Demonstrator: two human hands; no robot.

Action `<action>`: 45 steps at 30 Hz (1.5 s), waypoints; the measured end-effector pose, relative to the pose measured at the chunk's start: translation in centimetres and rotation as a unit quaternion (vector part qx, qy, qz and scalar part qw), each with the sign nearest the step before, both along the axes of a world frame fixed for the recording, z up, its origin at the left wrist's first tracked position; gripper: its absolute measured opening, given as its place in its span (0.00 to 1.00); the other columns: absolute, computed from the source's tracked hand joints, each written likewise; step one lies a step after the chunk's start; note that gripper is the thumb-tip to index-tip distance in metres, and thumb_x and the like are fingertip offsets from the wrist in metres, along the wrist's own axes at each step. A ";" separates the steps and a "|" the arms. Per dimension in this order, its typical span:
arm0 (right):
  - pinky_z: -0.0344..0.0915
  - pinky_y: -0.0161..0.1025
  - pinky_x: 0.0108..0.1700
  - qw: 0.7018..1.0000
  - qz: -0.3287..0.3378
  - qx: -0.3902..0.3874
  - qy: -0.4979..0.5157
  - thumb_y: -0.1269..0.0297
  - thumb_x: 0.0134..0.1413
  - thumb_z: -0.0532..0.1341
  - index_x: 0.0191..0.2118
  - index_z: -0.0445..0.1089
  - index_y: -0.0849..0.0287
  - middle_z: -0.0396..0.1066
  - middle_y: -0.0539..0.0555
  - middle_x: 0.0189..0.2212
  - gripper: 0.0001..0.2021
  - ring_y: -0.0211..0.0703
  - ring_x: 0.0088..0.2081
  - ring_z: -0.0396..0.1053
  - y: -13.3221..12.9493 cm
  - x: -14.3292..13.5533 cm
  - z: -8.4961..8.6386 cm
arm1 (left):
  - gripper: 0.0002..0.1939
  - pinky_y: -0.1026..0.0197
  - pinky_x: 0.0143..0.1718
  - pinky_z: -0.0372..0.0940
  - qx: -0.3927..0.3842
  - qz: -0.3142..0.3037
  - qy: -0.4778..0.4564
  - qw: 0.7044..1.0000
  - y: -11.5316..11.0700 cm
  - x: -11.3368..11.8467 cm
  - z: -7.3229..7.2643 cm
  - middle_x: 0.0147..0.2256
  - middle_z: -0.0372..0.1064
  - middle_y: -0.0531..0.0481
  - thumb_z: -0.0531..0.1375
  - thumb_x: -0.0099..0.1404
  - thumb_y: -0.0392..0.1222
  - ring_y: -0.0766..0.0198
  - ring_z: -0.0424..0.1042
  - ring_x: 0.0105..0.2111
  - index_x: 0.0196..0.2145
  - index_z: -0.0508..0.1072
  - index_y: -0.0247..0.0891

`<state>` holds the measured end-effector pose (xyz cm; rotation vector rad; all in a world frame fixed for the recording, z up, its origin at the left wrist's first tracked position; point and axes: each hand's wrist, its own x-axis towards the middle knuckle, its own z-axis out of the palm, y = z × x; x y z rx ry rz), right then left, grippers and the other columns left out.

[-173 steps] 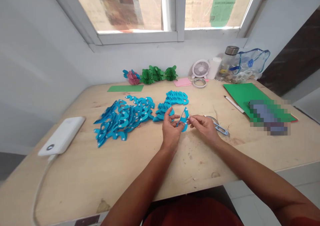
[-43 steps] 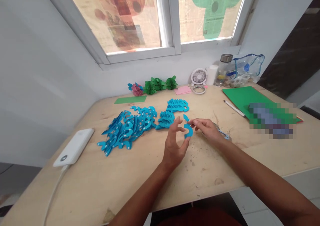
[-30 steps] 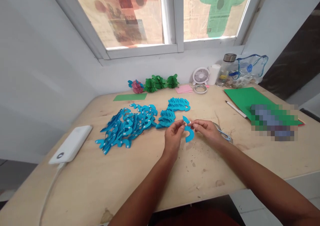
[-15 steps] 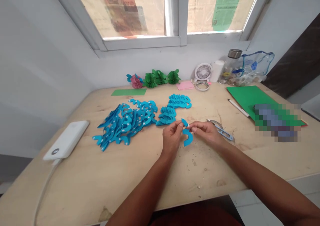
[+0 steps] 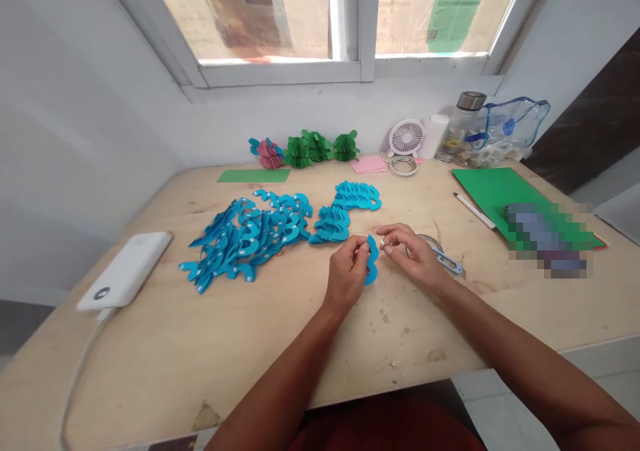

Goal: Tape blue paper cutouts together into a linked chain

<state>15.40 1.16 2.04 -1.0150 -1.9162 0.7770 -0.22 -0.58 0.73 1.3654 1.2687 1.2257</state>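
- To the right of the heap of blue cut-outs (image 5: 250, 234), above the worktop (image 5: 280, 338), a blue scalloped paper piece (image 5: 371, 270) stood tilted in the left hand (image 5: 346, 274), pinched between thumb and fingers.
- Farther right of the heap, the right hand (image 5: 416, 259) pinched a tiny white bit (image 5: 383, 242) at its fingertips, just beside the piece but apart from it.
- Just right of the heap lay a near stack (image 5: 330, 224) and a far stack (image 5: 358, 196) of blue pieces, in ordered rows; these looked further along than the heap.
- In the heap itself, many cut-outs were cut and marked with small white squares, yet lay loosely together, so much seemed left there.
- The held piece had joined neither stack; whether it bore any white square was too small to tell.
- Behind the heap stood a pink-and-blue paper figure (image 5: 269, 154) and three green paper figures (image 5: 317, 146), apparently complete.
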 end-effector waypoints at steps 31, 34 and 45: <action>0.60 0.49 0.49 0.986 -0.018 0.104 -0.130 0.75 0.47 0.56 0.30 0.63 0.57 0.67 0.57 0.43 0.05 0.48 0.47 0.61 0.0 0.1 -0.8 | 0.11 0.65 0.28 0.56 0.137 -0.049 0.313 0.939 -0.3 0.0 0.1 0.27 0.68 0.52 0.46 0.66 0.39 0.66 0.65 0.26 0.33 0.67 0.38; 0.60 0.49 0.49 0.986 -0.016 0.103 -0.129 0.75 0.46 0.56 0.29 0.64 0.57 0.67 0.56 0.43 0.06 0.48 0.47 0.62 0.0 0.1 -0.8 | 0.11 0.65 0.28 0.56 0.139 -0.050 0.317 0.937 -0.3 -0.1 0.1 0.27 0.68 0.52 0.46 0.66 0.38 0.67 0.66 0.26 0.33 0.67 0.37; 0.61 0.47 0.48 0.984 -0.022 0.111 -0.136 0.73 0.48 0.58 0.29 0.65 0.57 0.68 0.55 0.41 0.04 0.47 0.45 0.62 0.0 0.0 -0.6 | 0.12 0.65 0.28 0.56 0.130 -0.043 0.337 0.932 -0.3 -0.1 0.1 0.27 0.68 0.51 0.46 0.66 0.38 0.66 0.66 0.26 0.32 0.67 0.38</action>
